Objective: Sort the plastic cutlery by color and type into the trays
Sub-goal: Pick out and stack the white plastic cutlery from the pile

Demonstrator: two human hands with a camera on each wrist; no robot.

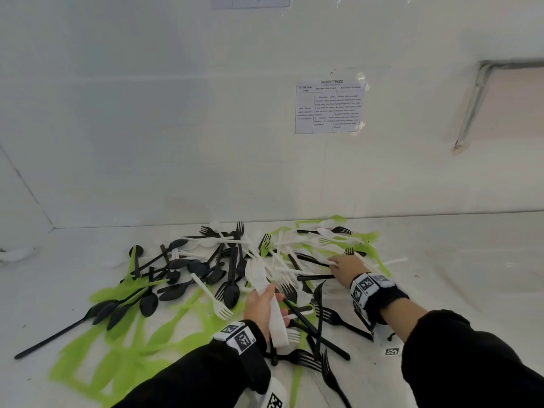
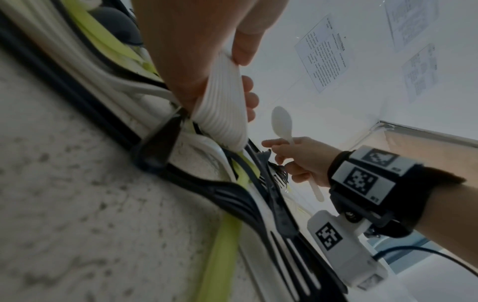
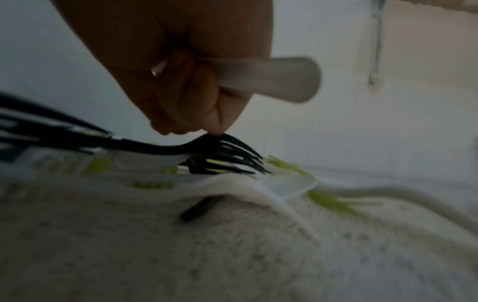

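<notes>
White plastic is what both hands are collecting. The left hand (image 1: 263, 307) is clenched round a stack of white forks (image 1: 262, 285), nested together, tines fanned up and away from the person, handles running down past the wrist, so its long axis goes roughly near-to-far and sits just above the pile. The right hand (image 1: 346, 267) is closed on a single white spoon (image 2: 284, 127); in the left wrist view its bowl points up and its handle end sticks out below the fist, long axis near upright. That hand's lower fingers touch the tines of a black fork (image 3: 225, 152) lying in the heap.

Mixed cutlery pile (image 1: 223, 278) (black, white, green forks and spoons) covers the counter (image 1: 459, 260), mostly unsorted. No trays visible in any view, so where they are I cannot tell.

Judged step: gathering whites by type, early in the task. The next move probably calls for keeping the spoon apart from the fork stack, since they differ in type, then carrying each to its own tray compartment without the nested forks sliding loose.
</notes>
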